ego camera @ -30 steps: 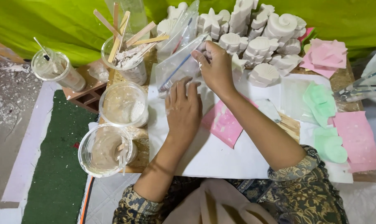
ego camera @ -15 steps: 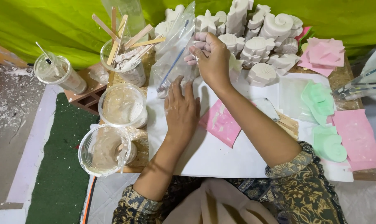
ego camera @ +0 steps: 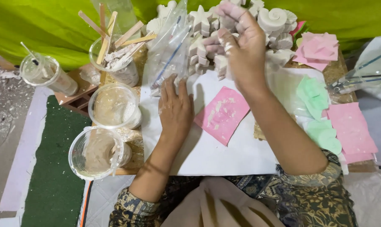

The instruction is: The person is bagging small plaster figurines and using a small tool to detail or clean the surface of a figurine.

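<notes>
Left hand (ego camera: pixel 175 106) lies flat and spread on the white sheet (ego camera: pixel 224 155), probably to pin it down, fingertips touching the clear bag (ego camera: pixel 169 50). Right hand (ego camera: pixel 241 42) is lifted at the far side, fingers loosely curled around a small white plaster piece (ego camera: pixel 221 64), just above the pink mold (ego camera: pixel 222 113).

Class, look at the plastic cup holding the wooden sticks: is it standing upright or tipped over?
Upright. The plastic cup stands on its base, mouth upward, and the wooden sticks fan out above its rim.
</notes>
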